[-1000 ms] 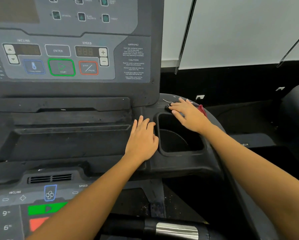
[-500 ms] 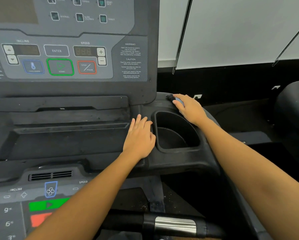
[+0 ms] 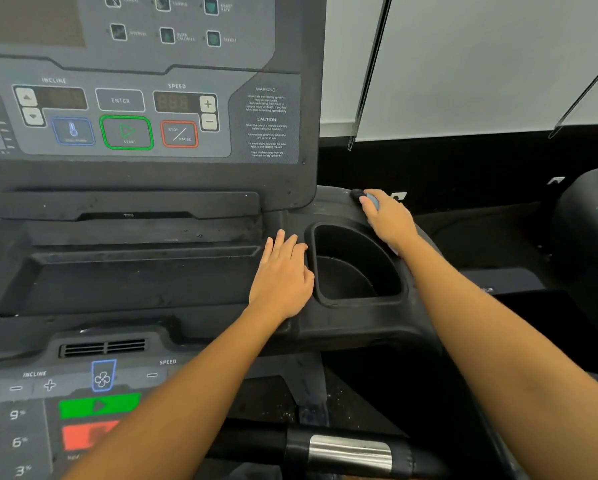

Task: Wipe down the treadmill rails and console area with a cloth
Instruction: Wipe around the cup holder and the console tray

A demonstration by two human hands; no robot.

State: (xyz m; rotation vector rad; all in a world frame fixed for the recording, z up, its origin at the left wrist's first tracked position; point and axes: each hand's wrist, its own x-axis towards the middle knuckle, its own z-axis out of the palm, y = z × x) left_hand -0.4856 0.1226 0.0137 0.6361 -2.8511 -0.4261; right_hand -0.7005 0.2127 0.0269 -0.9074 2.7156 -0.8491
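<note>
Wiping under way: right hand (image 3: 389,220) presses grey cloth (image 3: 373,201) on console (image 3: 328,204) corner beyond cup holder (image 3: 354,249), fingers curled over it. Flat, empty left hand (image 3: 283,275) rests beside holder. Next, likely: sweep cloth round holder rim, pressure even.
</note>
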